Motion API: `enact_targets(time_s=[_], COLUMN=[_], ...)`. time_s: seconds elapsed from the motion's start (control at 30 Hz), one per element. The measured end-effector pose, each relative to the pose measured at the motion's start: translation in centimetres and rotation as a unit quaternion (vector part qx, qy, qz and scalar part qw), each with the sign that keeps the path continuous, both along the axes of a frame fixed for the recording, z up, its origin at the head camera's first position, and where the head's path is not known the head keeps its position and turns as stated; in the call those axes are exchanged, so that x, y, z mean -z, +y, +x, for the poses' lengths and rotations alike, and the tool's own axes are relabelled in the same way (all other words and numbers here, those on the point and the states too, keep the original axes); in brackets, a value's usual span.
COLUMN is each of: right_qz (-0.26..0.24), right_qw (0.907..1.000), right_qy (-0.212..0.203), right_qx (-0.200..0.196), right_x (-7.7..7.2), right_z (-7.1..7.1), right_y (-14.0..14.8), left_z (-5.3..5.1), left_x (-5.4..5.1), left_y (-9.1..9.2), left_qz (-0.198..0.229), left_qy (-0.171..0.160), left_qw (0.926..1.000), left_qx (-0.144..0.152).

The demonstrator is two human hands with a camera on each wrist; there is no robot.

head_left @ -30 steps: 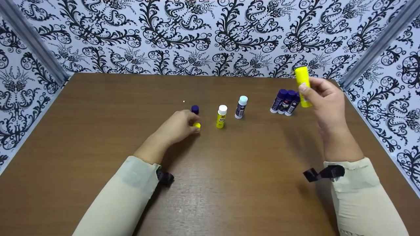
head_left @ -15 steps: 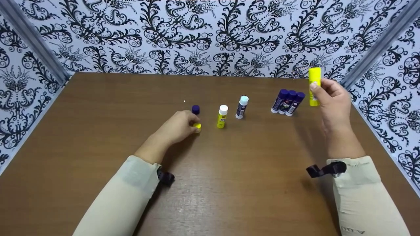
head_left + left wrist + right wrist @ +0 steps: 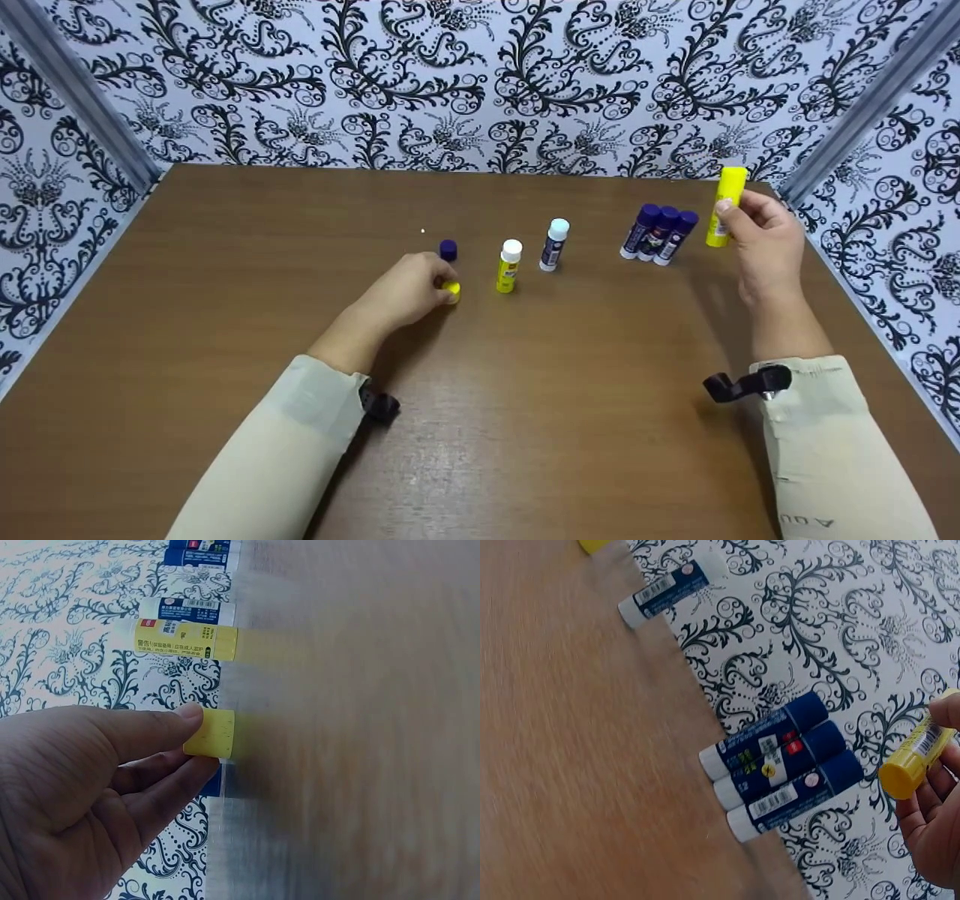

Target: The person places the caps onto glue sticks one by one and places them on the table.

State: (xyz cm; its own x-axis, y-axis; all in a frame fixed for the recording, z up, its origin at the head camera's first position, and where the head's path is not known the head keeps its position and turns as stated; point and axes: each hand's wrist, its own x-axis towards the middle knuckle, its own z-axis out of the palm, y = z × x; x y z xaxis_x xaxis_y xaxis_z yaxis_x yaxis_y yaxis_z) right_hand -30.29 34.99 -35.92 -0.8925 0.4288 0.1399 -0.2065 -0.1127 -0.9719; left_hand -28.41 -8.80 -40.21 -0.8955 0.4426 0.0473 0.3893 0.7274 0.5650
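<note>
With 12 o'clock at the patterned wall [image 3: 480,82] on the far side and 6 at the person, the left hand [image 3: 401,292] reaches over the brown table [image 3: 487,420] a little toward 9 o'clock from the middle. Its thumb and fingers pinch a yellow cap [image 3: 452,289] that rests on the tabletop. A dark blue cap [image 3: 448,250] stands near that one at 12 o'clock, with a tiny white speck [image 3: 423,231] past it toward 10. At 3 o'clock from the yellow cap, and apart from it, a yellow glue stick with a white top [image 3: 507,274] stands upright. A blue glue stick with a pale top [image 3: 553,247] is upright at 2 o'clock from that. Further toward 3 o'clock, 3 blue glue sticks with dark caps [image 3: 658,234] stand side by side in a tight row. Beyond the row, again toward 3, the right hand [image 3: 772,244] grips an all-yellow glue stick [image 3: 726,206] between thumb and fingers. It holds this stick raised off the table, the top tilted toward 1 o'clock, and apart from the row. Both forearms wear pale sleeves [image 3: 832,442], and a black fitting [image 3: 381,406] shows at each cuff.
</note>
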Motion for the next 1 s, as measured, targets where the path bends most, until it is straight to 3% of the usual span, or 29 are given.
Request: enact_targets(time_s=[0.37,0.7,1.0], right_qz=[-0.001,0.040,0.004], right_qw=[0.9998,0.9975,0.9965], right_qy=[-0.021,-0.053,-0.053], right_qx=[-0.001,-0.025,-0.065], right_x=[1.5,3.0,4.0], right_z=[-0.6,-0.9,-1.0], right_y=[1.2,2.0,2.3], left_z=[0.0,0.1,0.0], left_x=[-0.1,-0.3,-0.2], left_y=[0.0,0.1,0.0], left_qz=[-0.004,-0.006,-0.002], left_qy=[-0.010,-0.013,-0.006], left_qw=[0.9999,0.9999,1.0000], left_qx=[-0.004,-0.007,-0.004])
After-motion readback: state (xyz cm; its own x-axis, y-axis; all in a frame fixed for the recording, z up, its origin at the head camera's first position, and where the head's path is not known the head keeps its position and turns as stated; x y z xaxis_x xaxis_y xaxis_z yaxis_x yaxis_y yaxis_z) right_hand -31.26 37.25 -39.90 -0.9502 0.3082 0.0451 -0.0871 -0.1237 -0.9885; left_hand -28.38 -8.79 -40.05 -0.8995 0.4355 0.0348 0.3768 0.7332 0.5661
